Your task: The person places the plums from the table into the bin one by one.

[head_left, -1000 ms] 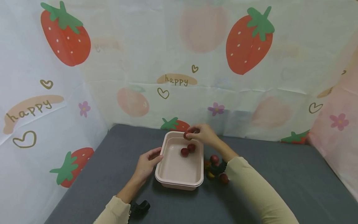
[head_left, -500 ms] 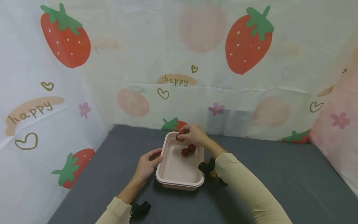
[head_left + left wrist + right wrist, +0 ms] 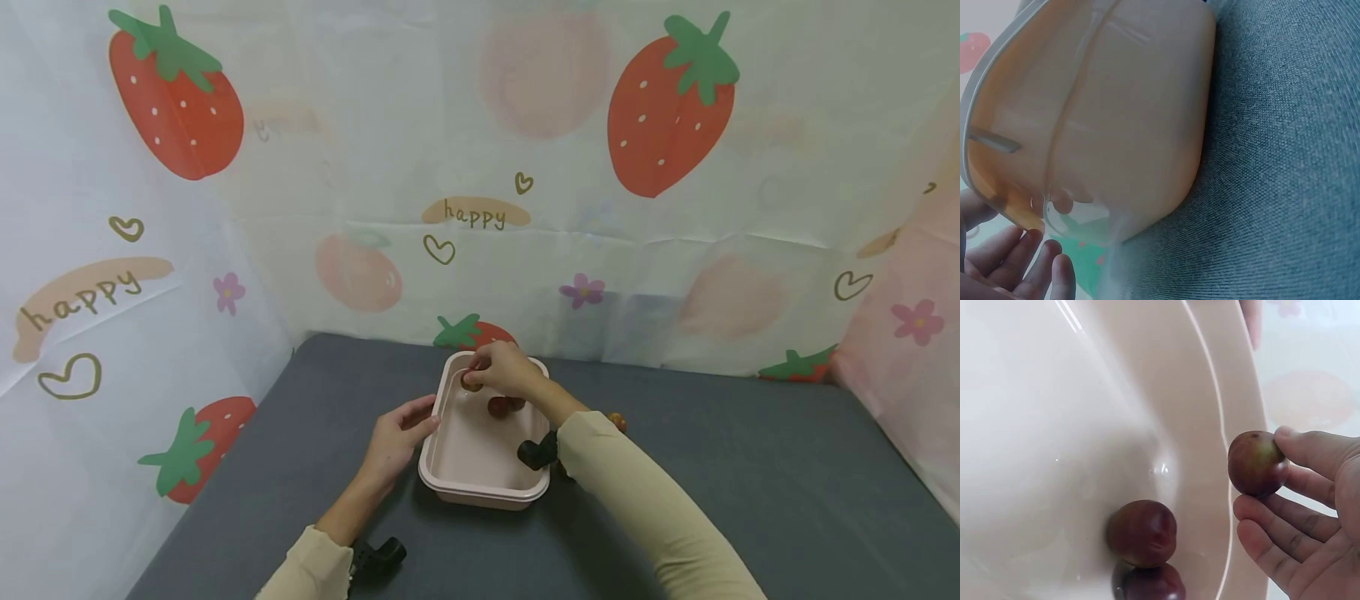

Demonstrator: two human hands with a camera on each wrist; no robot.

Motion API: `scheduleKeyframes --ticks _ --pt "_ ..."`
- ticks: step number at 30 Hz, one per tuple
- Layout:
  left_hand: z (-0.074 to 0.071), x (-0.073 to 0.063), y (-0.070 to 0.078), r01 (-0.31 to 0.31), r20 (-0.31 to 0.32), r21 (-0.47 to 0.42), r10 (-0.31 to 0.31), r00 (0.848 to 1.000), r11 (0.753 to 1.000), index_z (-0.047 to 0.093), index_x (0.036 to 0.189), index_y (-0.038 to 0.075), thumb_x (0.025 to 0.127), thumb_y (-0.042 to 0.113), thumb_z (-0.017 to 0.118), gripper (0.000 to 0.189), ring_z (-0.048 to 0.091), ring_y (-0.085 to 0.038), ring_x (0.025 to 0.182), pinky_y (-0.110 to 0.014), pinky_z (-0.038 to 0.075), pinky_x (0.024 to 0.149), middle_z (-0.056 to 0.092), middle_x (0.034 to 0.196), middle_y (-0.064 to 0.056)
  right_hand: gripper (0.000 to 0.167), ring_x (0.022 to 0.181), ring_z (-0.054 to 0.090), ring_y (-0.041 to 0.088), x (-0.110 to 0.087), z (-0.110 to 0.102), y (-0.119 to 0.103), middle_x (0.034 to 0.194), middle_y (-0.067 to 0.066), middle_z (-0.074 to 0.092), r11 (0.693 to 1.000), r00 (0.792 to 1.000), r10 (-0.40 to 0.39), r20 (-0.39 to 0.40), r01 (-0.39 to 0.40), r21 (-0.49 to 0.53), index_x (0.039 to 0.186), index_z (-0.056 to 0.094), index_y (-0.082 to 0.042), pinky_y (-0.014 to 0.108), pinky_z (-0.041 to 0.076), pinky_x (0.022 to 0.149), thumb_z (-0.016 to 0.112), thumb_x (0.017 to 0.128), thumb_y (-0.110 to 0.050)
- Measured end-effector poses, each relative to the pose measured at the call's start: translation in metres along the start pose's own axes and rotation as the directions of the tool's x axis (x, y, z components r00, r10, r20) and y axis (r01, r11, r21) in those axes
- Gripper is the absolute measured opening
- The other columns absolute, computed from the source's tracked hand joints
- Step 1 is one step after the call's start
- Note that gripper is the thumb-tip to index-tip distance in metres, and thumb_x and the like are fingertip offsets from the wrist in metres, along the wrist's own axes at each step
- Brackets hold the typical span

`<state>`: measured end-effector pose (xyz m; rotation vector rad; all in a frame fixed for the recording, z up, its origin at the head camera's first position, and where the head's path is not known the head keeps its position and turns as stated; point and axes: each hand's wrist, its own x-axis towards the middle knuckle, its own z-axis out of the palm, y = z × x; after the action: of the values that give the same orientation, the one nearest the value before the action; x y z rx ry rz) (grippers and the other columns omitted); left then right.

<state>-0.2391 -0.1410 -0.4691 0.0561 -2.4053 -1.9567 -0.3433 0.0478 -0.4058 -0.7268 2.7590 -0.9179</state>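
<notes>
A pale pink rectangular container (image 3: pixel 480 450) rests on the grey cloth. My right hand (image 3: pixel 506 371) pinches a dark red plum (image 3: pixel 1257 462) with a yellow-green patch between thumb and fingers, over the far left part of the container. Two more dark plums (image 3: pixel 1144 534) lie against each other on its floor, partly behind the right hand in the head view. My left hand (image 3: pixel 397 437) rests at the container's left side, thumb at the rim. Its loosely extended fingers (image 3: pixel 1035 269) lie along the outer wall in the left wrist view.
Right of the container, a mostly hidden orange-brown fruit (image 3: pixel 617 422) shows past the right sleeve (image 3: pixel 637 492). A black wrist-camera mount (image 3: pixel 536 454) overhangs the container's right rim. A printed fabric wall (image 3: pixel 645 250) stands behind the grey cloth (image 3: pixel 750 467).
My right hand has carried the plum leftward over the container, from its far right to its far left part. The sleeve now covers most of the fruit on the right. The left hand stays put.
</notes>
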Motion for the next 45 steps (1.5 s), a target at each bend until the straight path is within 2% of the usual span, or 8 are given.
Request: scheduleKeyframes --ticks 10,21,28,36,39,45 --pt "-0.001 0.001 0.000 0.005 0.000 -0.014 -0.005 1.000 1.000 0.056 0.135 0.004 0.094 0.018 0.064 0.044 0.057 -0.030 0.125 -0.046 0.047 0.103 0.061 0.133 -0.018 0.018 0.086 0.064 0.014 0.004 0.006 0.002 0.095 0.000 0.072 1.000 0.999 0.028 0.034 -0.028 0.002 0.101 0.073 -0.014 0.031 0.053 0.077 0.072 0.089 -0.027" --pt "0.000 0.002 0.001 0.007 0.000 -0.018 -0.007 1.000 1.000 0.056 0.135 0.005 0.094 0.018 0.064 0.044 0.057 -0.030 0.125 -0.045 0.047 0.103 0.061 0.133 -0.018 0.019 0.080 0.062 0.013 0.004 0.007 0.006 0.095 0.001 0.072 1.000 1.000 0.012 0.004 -0.012 -0.007 0.101 0.073 -0.013 0.027 0.051 0.071 0.070 0.090 -0.028" --pt "0.000 0.002 0.000 0.016 -0.001 -0.019 -0.016 1.000 1.000 0.056 0.135 0.005 0.094 0.016 0.064 0.043 0.057 -0.030 0.125 -0.045 0.048 0.103 0.060 0.133 -0.018 0.021 0.093 0.063 0.019 0.002 -0.003 0.001 0.103 0.006 0.071 0.998 0.999 -0.012 -0.048 0.015 0.061 0.106 0.072 -0.010 0.034 0.053 0.080 0.068 0.092 -0.025" --pt "0.001 0.000 0.003 0.024 -0.008 -0.005 -0.024 1.000 1.000 0.056 0.136 0.006 0.094 0.018 0.065 0.045 0.056 -0.030 0.126 -0.044 0.047 0.104 0.060 0.135 -0.018 0.028 0.101 0.066 0.026 -0.013 -0.027 -0.010 0.113 0.009 0.070 0.990 0.997 -0.059 -0.045 0.065 0.127 0.113 0.069 -0.008 0.039 0.054 0.089 0.063 0.095 -0.027" --pt "0.001 0.000 0.003 0.022 -0.010 -0.009 -0.022 1.000 1.000 0.056 0.136 0.005 0.094 0.018 0.065 0.045 0.056 -0.030 0.126 -0.044 0.047 0.104 0.059 0.135 -0.018 0.028 0.104 0.065 0.024 -0.021 -0.035 -0.009 0.114 0.009 0.070 0.986 0.994 -0.088 -0.058 0.096 0.138 0.113 0.070 -0.009 0.040 0.053 0.092 0.063 0.095 -0.028" --pt "0.001 0.000 0.002 0.031 -0.013 -0.004 -0.031 0.999 1.000 0.056 0.135 0.005 0.093 0.016 0.065 0.044 0.056 -0.030 0.126 -0.043 0.048 0.104 0.060 0.135 -0.018 0.028 0.104 0.066 0.023 -0.043 -0.048 -0.003 0.112 0.008 0.072 0.979 0.992 -0.093 -0.081 0.106 0.174 0.113 0.070 -0.008 0.041 0.053 0.093 0.064 0.094 -0.028"
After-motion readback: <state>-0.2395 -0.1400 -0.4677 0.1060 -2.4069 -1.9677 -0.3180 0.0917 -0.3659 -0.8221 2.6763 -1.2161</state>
